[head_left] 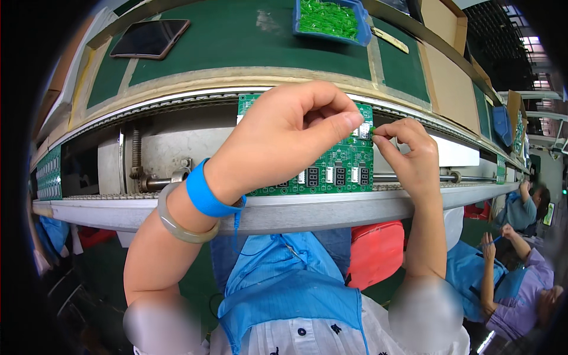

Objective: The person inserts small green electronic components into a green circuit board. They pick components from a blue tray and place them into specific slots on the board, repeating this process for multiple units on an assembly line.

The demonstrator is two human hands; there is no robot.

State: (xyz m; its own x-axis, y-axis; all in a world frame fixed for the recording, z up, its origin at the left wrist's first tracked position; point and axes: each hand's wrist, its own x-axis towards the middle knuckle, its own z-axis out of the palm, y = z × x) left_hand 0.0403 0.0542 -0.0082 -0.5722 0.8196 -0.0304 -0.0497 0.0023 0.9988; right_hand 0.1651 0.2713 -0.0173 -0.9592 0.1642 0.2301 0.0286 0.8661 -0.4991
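A green circuit board [349, 155] with white connectors and black digit displays lies across the conveyor rails in front of me. My left hand [290, 127] is over the board, closed in a pinch at its upper right; what is between thumb and fingertip is hidden. A blue wrist strap with a cord and a pale bangle are on that wrist. My right hand [408, 148] is closed at the board's right edge, pinching a small green component [373, 129] between thumb and forefinger. Both hands' fingertips are close together. The left hand covers much of the board's left half.
Beyond the conveyor [296, 219], a blue bin [362, 36] holds many green components. Beside it lies a cream-handled tool [390, 40]; a phone [149, 39] lies far left. Another board [49, 171] sits at the conveyor's left end. Co-workers [497, 272] sit at right.
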